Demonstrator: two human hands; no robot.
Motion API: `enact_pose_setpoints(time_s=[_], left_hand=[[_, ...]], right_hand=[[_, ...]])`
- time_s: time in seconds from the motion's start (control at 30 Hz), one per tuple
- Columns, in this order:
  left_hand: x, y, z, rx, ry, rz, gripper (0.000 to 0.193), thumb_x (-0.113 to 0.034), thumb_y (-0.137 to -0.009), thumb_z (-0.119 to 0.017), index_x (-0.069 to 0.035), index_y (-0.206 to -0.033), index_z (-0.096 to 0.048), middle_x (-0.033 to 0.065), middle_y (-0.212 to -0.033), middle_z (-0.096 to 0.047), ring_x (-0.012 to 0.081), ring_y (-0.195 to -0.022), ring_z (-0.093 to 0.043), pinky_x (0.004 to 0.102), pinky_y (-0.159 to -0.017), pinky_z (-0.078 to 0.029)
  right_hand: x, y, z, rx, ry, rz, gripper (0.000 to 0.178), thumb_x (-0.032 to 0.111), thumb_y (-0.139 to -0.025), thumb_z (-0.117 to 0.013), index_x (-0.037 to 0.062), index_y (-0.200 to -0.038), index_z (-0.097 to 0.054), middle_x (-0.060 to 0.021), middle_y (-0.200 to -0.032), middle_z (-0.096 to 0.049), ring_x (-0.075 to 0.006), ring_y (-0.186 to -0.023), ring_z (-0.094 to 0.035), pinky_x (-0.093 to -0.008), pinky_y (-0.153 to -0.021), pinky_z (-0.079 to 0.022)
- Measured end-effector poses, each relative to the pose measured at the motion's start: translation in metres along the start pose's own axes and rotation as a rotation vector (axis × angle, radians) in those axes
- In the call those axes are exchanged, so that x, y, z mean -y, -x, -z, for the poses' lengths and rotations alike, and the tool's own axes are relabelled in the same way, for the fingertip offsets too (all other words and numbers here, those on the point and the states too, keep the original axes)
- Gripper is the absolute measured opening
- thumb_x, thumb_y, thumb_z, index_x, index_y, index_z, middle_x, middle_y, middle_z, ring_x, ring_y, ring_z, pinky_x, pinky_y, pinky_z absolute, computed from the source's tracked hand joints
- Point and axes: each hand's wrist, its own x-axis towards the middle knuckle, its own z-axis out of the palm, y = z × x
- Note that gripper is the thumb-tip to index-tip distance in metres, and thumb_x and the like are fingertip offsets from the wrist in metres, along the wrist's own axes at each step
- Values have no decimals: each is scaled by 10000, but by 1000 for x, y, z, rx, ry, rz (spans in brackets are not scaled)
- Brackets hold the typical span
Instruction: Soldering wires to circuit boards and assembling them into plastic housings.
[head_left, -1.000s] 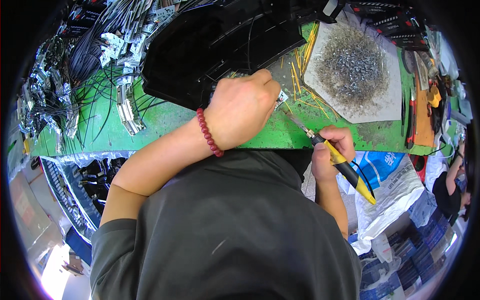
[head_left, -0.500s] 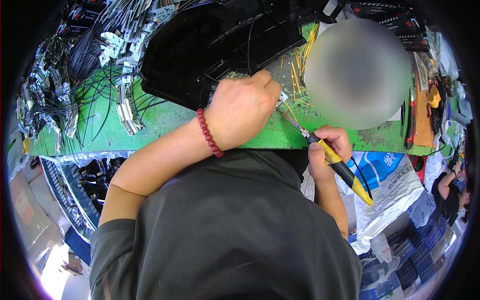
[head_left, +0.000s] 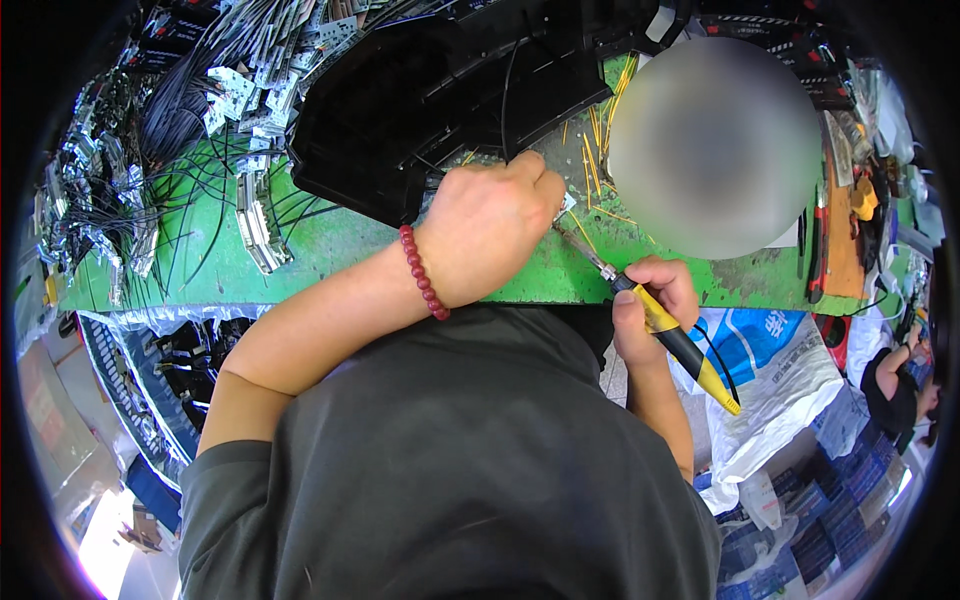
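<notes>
A yellow and black soldering iron is gripped in my right hand, its metal tip pointing up and left. That tip reaches a small pale metal-looking piece beside my left hand. My left fingers are curled closed, and the back of the hand hides what they hold. A thin yellow stick lies close to the tip. Behind my left hand sits a large black plastic housing, with a thin black cable across it.
Several yellow sticks lie on the green worktable. Metal strips and black wires are heaped at the left. A blurred round patch covers part of the right side. Past it are red-handled pliers; white and blue sacks lie below.
The soldering iron and my right hand have shifted very slightly left. My left hand stays closed at nearly the same spot, and the black housing appears slightly farther right and lower.
</notes>
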Motion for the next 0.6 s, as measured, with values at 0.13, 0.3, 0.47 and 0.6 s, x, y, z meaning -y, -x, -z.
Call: enact_pose_setpoints(time_s=[0.13,0.3,0.47,0.6], left_hand=[[1,1,-2,-7,2,-1,122,-76,-787,-649,-40,-785,-533,96,-788,-550,285,-627,-604,367,-541,-489],[1,0,-1,10,12,3,118,-79,-784,-653,-39,-793,-542,96,-800,-554,288,-641,-608,374,-551,-493],[1,1,0,16,9,6,119,-80,-784,-654,-38,-791,-543,97,-808,-558,289,-649,-609,375,-554,-495],[1,1,-1,27,5,5,119,-81,-784,-655,-38,-790,-544,96,-813,-561,287,-652,-609,373,-554,-494]], right_hand=[[1,-1,1,38,8,-60,256,187,-800,-700,14,-892,-535,-29,-720,-529,-75,-601,-428,-222,-553,-345],[-6,4,-1,-130,-159,1,314,251,-832,-716,18,-906,-518,-25,-721,-526,-68,-614,-421,-220,-557,-333],[-5,3,-1,-85,-92,6,290,229,-826,-708,17,-893,-523,-17,-689,-514,-64,-586,-407,-218,-532,-314],[-6,3,0,-70,-88,9,247,193,-809,-697,16,-884,-543,-17,-686,-534,-62,-571,-419,-216,-521,-329]])
